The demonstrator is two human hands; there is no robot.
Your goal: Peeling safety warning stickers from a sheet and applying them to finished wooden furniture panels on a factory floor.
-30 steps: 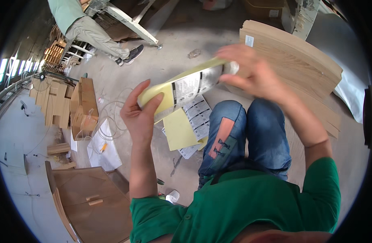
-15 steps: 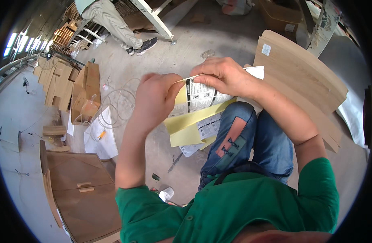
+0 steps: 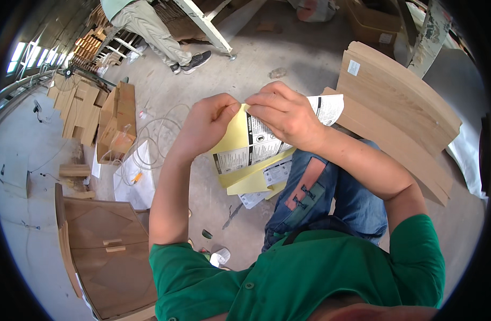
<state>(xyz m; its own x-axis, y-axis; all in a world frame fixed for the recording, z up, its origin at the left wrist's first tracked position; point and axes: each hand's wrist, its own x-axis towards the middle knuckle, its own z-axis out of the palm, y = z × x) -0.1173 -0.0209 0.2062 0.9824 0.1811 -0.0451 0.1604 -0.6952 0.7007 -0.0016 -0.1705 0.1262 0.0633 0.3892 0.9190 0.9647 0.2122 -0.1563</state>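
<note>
A sheet of printed white labels on yellow backing (image 3: 232,155) is held up in front of my knees, tilted toward me. My left hand (image 3: 212,124) pinches its upper left corner, where bare yellow backing shows. Close beside it, the closed fingers of my right hand (image 3: 291,115) grip the sheet's top edge; whether a label is lifted there cannot be made out. Part of the white print sticks out to the right past my right hand. Under the sheet, more yellow and white label sheets (image 3: 254,199) hang or lie by my left knee.
Curved wooden boards (image 3: 400,96) lean at the right. At the left are a cardboard box (image 3: 117,115), a coiled clear hose (image 3: 154,131), a white sheet (image 3: 129,187) and a brown wooden cabinet panel (image 3: 109,257). A person's legs (image 3: 154,32) stand at the back beside a metal frame.
The sheet has turned flatter, so more of its printed face and yellow corner shows. My right hand has moved slightly down, its fingers now closer to my left hand's.
</note>
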